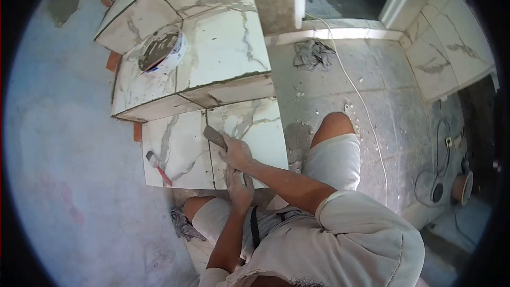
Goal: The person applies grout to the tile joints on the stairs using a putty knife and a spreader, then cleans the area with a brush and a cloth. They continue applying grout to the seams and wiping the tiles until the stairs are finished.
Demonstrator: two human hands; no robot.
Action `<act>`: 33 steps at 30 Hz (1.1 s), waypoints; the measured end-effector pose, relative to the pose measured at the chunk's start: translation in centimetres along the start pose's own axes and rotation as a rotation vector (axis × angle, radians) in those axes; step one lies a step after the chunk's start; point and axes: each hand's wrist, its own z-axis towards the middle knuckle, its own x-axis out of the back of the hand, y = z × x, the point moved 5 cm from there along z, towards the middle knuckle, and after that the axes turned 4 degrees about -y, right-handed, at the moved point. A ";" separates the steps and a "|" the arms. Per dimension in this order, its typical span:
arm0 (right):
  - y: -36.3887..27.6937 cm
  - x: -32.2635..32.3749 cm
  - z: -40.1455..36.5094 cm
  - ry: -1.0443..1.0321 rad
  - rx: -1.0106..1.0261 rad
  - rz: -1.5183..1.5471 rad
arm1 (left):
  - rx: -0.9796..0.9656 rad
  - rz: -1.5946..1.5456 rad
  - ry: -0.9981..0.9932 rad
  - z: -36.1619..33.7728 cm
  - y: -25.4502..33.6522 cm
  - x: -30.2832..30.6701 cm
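Note:
My right hand (237,155) is closed around a flat grey-brown block (215,137), which looks like a sponge or small float. The block sits over the dark joint between two marble-patterned tiles on the lower step (180,151). My left hand (240,187) is just below the right one, at the step's front edge, its fingers curled and partly hidden; I cannot tell what is in it. A brush with a red handle (160,170) lies on the left tile.
A white bucket of grey mortar (178,58) stands on the step above. A crumpled grey cloth (313,55) and a pale cable (357,87) lie on the dusty floor at right. A blue-white wall (69,154) borders the steps. Black cords and a round container (462,187) are far right.

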 end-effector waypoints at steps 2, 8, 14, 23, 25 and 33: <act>0.0 1.7 0.2 -0.054 0.010 -0.023 | -0.048 0.084 0.029 0.4 0.7 -0.3; -9.4 16.2 2.5 0.030 0.143 -0.285 | 0.090 0.089 0.086 1.7 1.6 0.0; -11.0 23.8 12.3 0.097 0.200 -0.673 | 0.081 0.217 0.089 1.9 1.5 0.6; -15.8 23.3 15.9 0.151 0.319 -0.954 | 0.075 0.152 0.131 2.1 1.3 1.9; -19.1 20.6 17.9 0.145 0.447 -0.877 | 0.059 0.122 0.115 1.9 1.4 2.0; -26.6 8.2 26.6 -0.426 0.619 -1.069 | 0.079 0.118 0.124 1.4 0.7 1.5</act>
